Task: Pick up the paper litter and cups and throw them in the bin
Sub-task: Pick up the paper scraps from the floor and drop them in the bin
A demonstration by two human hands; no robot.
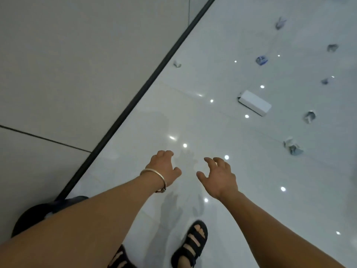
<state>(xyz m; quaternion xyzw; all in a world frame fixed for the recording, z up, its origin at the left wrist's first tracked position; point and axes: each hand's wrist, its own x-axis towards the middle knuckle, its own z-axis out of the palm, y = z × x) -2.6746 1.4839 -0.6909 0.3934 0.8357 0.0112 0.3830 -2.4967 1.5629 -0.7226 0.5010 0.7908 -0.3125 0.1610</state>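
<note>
— Has the person got hold of anything?

— No. The left hand (164,167) and the right hand (220,176) both hang over the glossy floor (222,132) with the fingers loosely curled and nothing in either. They are side by side, well short of the white box (254,105) and on its wall side. There's a thin bangle (154,176) on the left wrist.

— And the litter?

— Scattered about that box. The crumpled wad (292,147) lies nearer the person than the box, out to the right. A grey wad (309,117) sits just right of the box. Beyond the box there is a blue-and-white scrap (261,60), too blurred for me to say whether it is paper or a cup. Farther out are three more bits: one (325,81), another (332,47) and the farthest (280,23). One small scrap (177,64) lies well left of the box, close against the black skirting (135,97).

— Where's the bin?

— A dark round thing (32,219) stands by the skirting, far back from the box. The left arm hides part of it, so I cannot tell what it is. Two black sandals (191,242) show below the hands.
</note>
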